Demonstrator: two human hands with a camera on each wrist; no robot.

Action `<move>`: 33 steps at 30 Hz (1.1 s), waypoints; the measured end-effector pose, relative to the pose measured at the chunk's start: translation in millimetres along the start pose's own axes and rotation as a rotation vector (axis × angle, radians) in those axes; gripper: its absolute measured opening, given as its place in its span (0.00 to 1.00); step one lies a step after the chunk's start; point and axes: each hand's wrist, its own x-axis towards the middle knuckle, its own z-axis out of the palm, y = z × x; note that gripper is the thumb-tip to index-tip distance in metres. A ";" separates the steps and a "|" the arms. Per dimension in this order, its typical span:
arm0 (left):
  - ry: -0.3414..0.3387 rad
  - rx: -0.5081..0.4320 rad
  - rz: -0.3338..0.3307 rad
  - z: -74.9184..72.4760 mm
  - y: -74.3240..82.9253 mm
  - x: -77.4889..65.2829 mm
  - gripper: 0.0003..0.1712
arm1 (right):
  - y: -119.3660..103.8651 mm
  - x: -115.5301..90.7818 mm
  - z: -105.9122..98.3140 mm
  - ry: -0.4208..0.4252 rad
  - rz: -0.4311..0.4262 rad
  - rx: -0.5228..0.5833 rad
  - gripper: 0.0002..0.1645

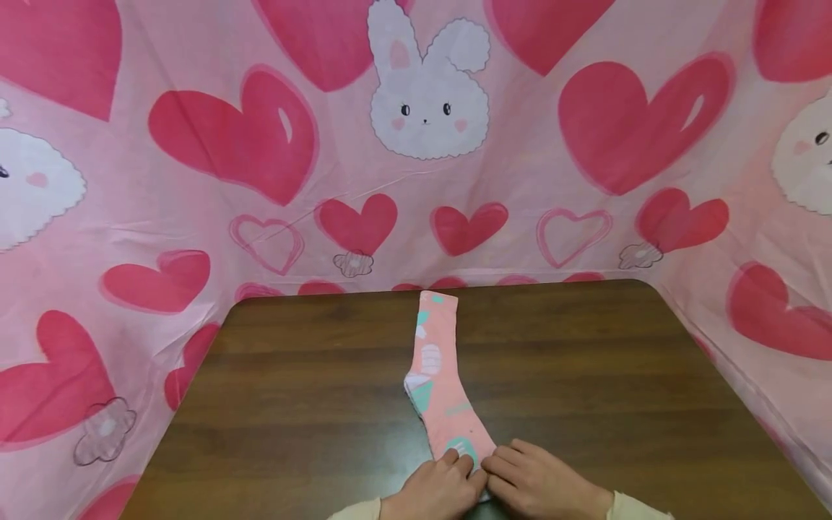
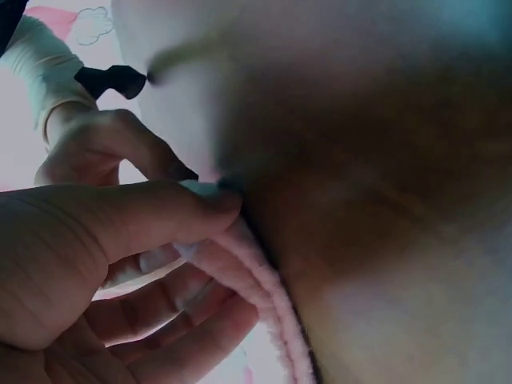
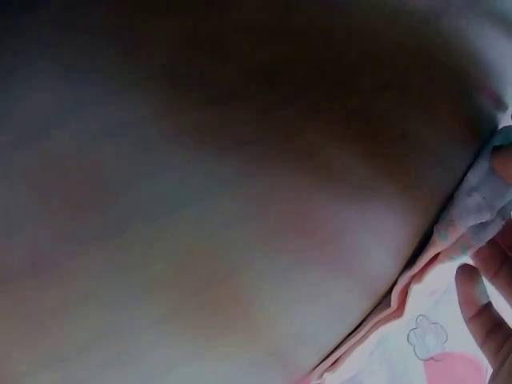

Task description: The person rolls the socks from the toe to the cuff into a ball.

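A pink sock (image 1: 442, 375) with mint and white patches lies lengthwise on the table, its cuff at the far edge and its toe end towards me. At the toe end, my left hand (image 1: 442, 485) pinches the fabric between thumb and fingers. In the left wrist view the thumb lies over the sock (image 2: 260, 276), whose edge shows as stacked pink layers. My right hand (image 1: 542, 482) grips the toe end from the other side, close against the left hand. The right wrist view catches only some of its fingers (image 3: 480, 308) beside the sock's pale toe (image 3: 480, 192).
The dark brown wooden table (image 1: 292, 375) has rounded far corners. Pink cloth (image 1: 520, 144) printed with hearts and rabbits hangs behind it and along both sides.
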 end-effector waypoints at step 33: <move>0.053 -0.815 -0.588 -8.3 -35.4 -16.6 0.18 | 28.2 41.1 11.7 -0.129 0.834 0.825 0.05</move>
